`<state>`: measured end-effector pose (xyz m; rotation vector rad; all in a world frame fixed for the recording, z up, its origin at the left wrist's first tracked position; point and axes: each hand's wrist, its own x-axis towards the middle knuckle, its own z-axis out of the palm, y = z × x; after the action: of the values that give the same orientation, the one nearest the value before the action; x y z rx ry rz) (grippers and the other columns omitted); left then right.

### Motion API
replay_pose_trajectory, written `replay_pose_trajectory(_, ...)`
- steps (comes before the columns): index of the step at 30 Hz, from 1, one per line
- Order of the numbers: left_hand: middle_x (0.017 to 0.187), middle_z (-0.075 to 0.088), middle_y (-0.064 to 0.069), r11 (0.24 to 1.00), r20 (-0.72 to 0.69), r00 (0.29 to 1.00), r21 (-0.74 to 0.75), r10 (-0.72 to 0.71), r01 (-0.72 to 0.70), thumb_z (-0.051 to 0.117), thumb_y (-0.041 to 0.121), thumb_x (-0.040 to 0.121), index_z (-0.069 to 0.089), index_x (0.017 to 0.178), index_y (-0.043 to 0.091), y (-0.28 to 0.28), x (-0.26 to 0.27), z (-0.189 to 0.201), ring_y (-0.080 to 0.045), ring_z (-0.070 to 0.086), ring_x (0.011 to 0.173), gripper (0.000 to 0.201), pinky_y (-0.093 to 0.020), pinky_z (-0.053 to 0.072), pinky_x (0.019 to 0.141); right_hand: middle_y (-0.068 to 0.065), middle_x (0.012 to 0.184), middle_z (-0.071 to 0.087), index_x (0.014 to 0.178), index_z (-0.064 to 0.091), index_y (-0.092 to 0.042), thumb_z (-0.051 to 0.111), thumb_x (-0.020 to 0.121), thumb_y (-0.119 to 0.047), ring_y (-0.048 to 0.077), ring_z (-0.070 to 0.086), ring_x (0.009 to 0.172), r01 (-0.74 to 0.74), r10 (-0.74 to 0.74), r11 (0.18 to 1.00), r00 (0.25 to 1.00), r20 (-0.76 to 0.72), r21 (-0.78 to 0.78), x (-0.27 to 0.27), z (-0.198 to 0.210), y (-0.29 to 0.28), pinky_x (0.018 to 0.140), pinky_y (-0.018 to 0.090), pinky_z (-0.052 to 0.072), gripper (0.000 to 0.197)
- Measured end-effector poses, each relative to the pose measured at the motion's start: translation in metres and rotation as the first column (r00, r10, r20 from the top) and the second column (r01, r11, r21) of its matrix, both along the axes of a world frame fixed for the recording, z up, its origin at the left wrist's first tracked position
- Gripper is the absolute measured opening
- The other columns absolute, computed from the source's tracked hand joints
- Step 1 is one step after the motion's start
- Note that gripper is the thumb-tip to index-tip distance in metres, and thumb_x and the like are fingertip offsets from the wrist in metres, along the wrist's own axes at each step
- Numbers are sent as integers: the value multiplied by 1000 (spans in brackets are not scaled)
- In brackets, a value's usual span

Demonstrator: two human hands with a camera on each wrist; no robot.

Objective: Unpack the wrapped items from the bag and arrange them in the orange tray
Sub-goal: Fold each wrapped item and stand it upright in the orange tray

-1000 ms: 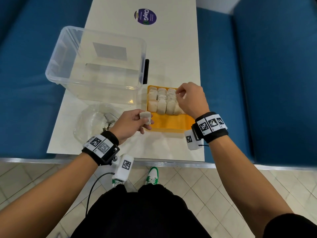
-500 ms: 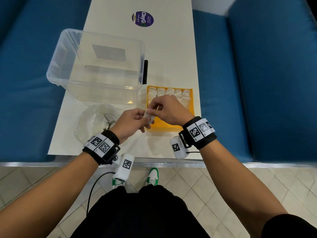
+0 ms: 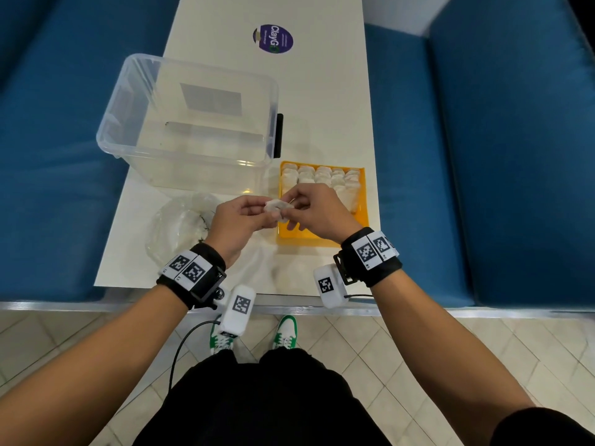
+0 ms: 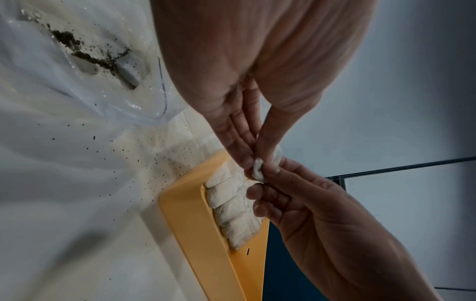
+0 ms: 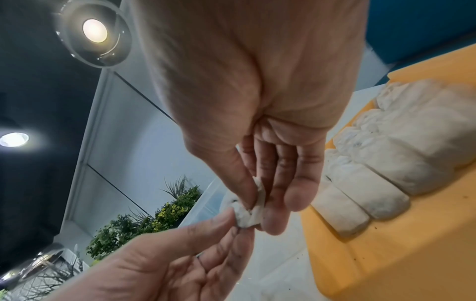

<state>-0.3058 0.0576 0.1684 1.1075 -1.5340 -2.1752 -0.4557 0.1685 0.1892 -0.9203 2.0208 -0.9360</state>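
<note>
A small white wrapped item point(image 3: 277, 206) is held between both hands just above the left near part of the orange tray point(image 3: 322, 240). My left hand point(image 3: 244, 217) pinches one end of it and my right hand point(image 3: 314, 209) pinches the other. The same wrapped item point(image 4: 259, 170) shows in the left wrist view and again, as wrapped item point(image 5: 248, 212), in the right wrist view. Several white wrapped items point(image 3: 322, 177) stand in rows in the far part of the tray. The clear plastic bag point(image 3: 178, 226) lies crumpled to the left, with dark crumbs inside.
A large clear plastic bin point(image 3: 190, 123) stands on the white table point(image 3: 322, 91) behind the bag and left of the tray. Blue seats point(image 3: 483, 156) flank the table. Dark crumbs point(image 4: 154, 163) speckle the table by the tray.
My right hand left the rows in the tray and came back to meet my left hand. Both hands now pinch the wrapped item that the left hand alone held.
</note>
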Motion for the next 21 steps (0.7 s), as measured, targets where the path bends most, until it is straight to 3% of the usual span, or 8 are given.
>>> replay_pose_trajectory(3,103,76,-21,1000,1,1000,-6,21,-21,77,-2,88,72,110,2,-1,1,1,-27,72,85,22,-29,63,83,11,74,76,100,69,-11,72,90,-9,23,75,69,19,-19,1000,999,34,-15,2,1,0,60,32,57,11)
replay_pose_trajectory(6,101,77,-20,999,-4,999,32,32,-32,75,0,91,71,110,3,-1,1,1,-27,71,84,20,-31,63,83,8,73,76,98,70,-12,74,89,-13,24,75,68,37,-37,999,999,10,-22,4,4,0,63,39,62,10)
replay_pose_trajectory(9,102,75,-22,984,10,998,166,68,-68,73,4,95,64,119,-6,-3,-1,-3,-30,73,83,28,-35,64,83,3,74,75,94,71,-12,80,87,-23,15,73,63,86,-90,994,994,-64,-61,8,2,-3,58,28,58,16)
replay_pose_trajectory(11,103,74,-25,971,14,998,231,54,-55,67,6,100,65,116,-10,-2,-2,-5,-33,74,88,23,-39,64,86,-4,77,73,91,72,-13,81,86,-25,5,68,64,77,-95,992,980,-178,-103,11,0,-4,63,20,54,16)
replay_pose_trajectory(14,101,74,-22,949,-15,999,313,40,-33,52,5,106,68,104,-7,-1,-4,-5,-32,72,94,20,-39,64,87,-6,87,69,93,73,-16,84,82,-28,-1,57,64,-47,26,996,960,-278,-69,16,-2,-5,63,12,43,19)
replay_pose_trajectory(17,106,74,-21,889,-37,997,455,68,-44,43,13,110,66,111,-4,-5,-6,-1,-27,73,94,29,-32,63,77,-3,94,62,100,77,-20,88,76,-37,-2,54,70,-149,135,989,940,-314,-20,18,-1,-3,68,8,41,31)
replay_pose_trajectory(19,113,73,-23,856,-64,995,516,76,-32,41,17,110,64,115,-4,-8,-6,-1,-31,72,103,32,-37,61,90,-5,91,59,103,79,-20,83,83,-35,-5,54,73,-174,153,984,936,-316,-39,18,2,-3,70,7,40,25)
replay_pose_trajectory(21,117,71,-24,857,-82,994,515,74,-21,41,15,110,62,121,-8,-9,-6,-3,-34,71,107,33,-44,58,100,-4,89,61,100,79,-19,74,88,-23,-3,54,71,-159,130,985,936,-327,-64,16,3,-3,69,9,40,13)
